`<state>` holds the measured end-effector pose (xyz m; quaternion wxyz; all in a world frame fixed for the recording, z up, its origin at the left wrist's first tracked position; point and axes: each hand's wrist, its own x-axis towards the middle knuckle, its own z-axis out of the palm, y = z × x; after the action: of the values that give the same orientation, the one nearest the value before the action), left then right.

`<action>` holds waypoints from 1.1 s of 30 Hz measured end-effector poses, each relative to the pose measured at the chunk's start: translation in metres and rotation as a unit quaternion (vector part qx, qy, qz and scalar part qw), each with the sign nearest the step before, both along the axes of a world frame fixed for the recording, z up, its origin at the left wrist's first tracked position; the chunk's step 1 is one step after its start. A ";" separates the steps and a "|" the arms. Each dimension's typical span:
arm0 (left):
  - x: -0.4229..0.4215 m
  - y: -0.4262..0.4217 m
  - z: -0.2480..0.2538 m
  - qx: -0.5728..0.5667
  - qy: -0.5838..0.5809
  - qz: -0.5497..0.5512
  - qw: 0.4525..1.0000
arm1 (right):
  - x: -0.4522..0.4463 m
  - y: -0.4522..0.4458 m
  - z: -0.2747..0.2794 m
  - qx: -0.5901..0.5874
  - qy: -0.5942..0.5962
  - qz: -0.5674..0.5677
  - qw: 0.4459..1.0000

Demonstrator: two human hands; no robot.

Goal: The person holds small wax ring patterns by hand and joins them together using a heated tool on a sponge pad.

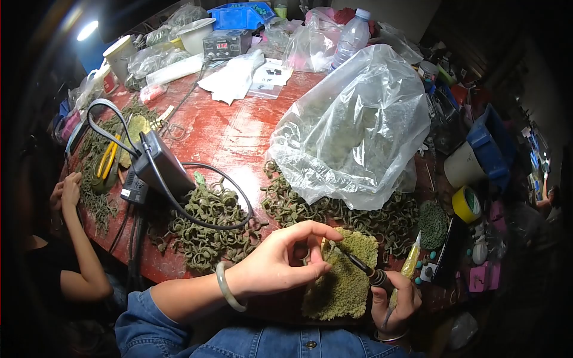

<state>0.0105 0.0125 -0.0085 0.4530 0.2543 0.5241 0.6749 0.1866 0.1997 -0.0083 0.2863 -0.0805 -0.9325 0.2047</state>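
Observation:
My left hand [283,256], a bracelet on its wrist, is pinched over a yellow-green crumbly pad [343,286]. Between its fingertips is a small greenish piece, mostly hidden, which I cannot name for certain. My right hand [397,301] is closed around a dark pen-shaped tool [375,274] like a soldering iron. Its thin tip points up and left, close to the left fingertips. A translucent yellow tube [410,262] with a narrow nozzle runs beside the right fingers; whether they hold it too I cannot tell. Dark green ring-shaped pieces [212,224] lie heaped beyond my left hand.
More green rings [286,200] lie under and around a large clear plastic bag [358,125]. A black box [158,164] with looped cables stands left. At right are yellow tape [466,204] and a blue bin [490,146]. Another person's hand [70,190] is at far left.

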 end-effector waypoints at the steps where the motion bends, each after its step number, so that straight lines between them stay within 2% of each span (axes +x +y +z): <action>1: 0.000 0.000 0.000 -0.002 -0.001 0.000 1.000 | 0.000 0.000 0.000 0.000 -0.001 0.000 1.000; 33: 0.000 0.000 0.002 -0.008 0.033 -0.014 0.999 | -0.001 -0.002 0.004 -0.004 -0.039 0.002 0.999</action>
<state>0.0101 0.0124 -0.0069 0.4467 0.2801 0.5406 0.6555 0.1852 0.1976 -0.0042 0.2488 -0.0877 -0.9423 0.2062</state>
